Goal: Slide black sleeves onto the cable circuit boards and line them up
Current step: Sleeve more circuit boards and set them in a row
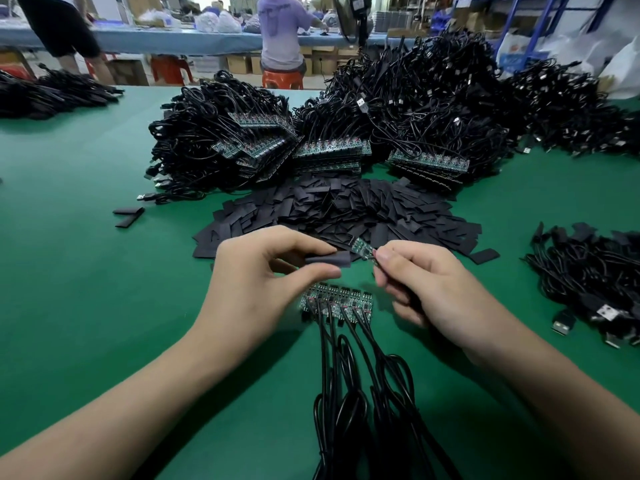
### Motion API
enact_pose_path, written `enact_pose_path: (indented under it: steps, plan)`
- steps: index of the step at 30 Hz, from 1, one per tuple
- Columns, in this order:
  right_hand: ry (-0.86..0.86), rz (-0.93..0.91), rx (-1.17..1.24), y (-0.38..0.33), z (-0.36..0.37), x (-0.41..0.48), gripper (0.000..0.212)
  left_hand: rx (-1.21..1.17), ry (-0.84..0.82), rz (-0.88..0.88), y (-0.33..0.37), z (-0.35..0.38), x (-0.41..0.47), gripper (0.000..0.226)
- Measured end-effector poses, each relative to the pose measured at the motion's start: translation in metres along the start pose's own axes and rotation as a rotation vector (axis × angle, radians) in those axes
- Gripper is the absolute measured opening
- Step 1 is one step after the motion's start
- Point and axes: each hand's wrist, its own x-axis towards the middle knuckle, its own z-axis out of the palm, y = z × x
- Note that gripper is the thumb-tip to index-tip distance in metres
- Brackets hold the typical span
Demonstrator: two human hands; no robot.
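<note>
Bare green tabletop [86, 271] lies open on the left. Ahead, the sleeve pile [339, 209] and cable heaps [346, 133] block the way; another cable bundle [588, 282] crowds the right.

Table [86, 271] seen from its near edge. Centre, above the surface: the left hand [263, 285] holds a sleeve [325, 259], and the right hand [426, 289], just to its right, pinches a circuit board [363, 247] whose free end sits just beside the sleeve's right end. Under the hands, on the table: a row of boards [337, 303] side by side, their cables [353, 393] running back toward the viewer. Behind the hands: the sleeve pile [346, 209] – behind it, stacked boards [329, 150] backed by cable heaps [433, 98]. Left of the pile: two loose sleeves [130, 216]. Near right: a separate cable bundle [595, 282] – far left, another heap [52, 95]. Beyond the table: a seated person [282, 32] at a second bench
</note>
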Motion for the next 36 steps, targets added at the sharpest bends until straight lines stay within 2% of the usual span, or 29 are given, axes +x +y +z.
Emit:
enact_pose_path:
  steps: [8,12,16,20,25,27,32,36]
  plan:
    - [-0.093,-0.006,-0.112,0.001,-0.004,0.000,0.042,-0.028,-0.013,-0.040,-0.002,-0.002,0.000,0.022]
    - [-0.085,0.004,-0.024,0.001,-0.005,-0.001,0.040,-0.084,-0.020,-0.079,-0.004,-0.002,-0.001,0.019]
    - [-0.100,-0.002,-0.050,0.001,-0.005,-0.001,0.041,-0.096,-0.022,-0.083,-0.005,-0.001,-0.002,0.019]
    - [-0.128,-0.004,-0.116,0.000,-0.006,-0.003,0.042,-0.045,-0.032,-0.048,-0.007,-0.002,-0.002,0.022]
    - [-0.118,0.000,-0.278,0.000,-0.006,-0.005,0.042,0.086,-0.120,0.117,-0.008,-0.008,0.002,0.022]
    - [-0.130,0.017,-0.264,-0.001,-0.006,-0.005,0.041,0.101,-0.166,0.159,-0.009,-0.010,0.004,0.022]
    - [-0.196,0.078,-0.030,-0.002,-0.007,-0.004,0.037,0.138,-0.202,0.228,-0.010,-0.011,0.004,0.021]
    - [-0.192,0.036,-0.108,-0.002,-0.007,-0.005,0.037,0.077,-0.177,0.159,-0.011,-0.010,0.003,0.023]
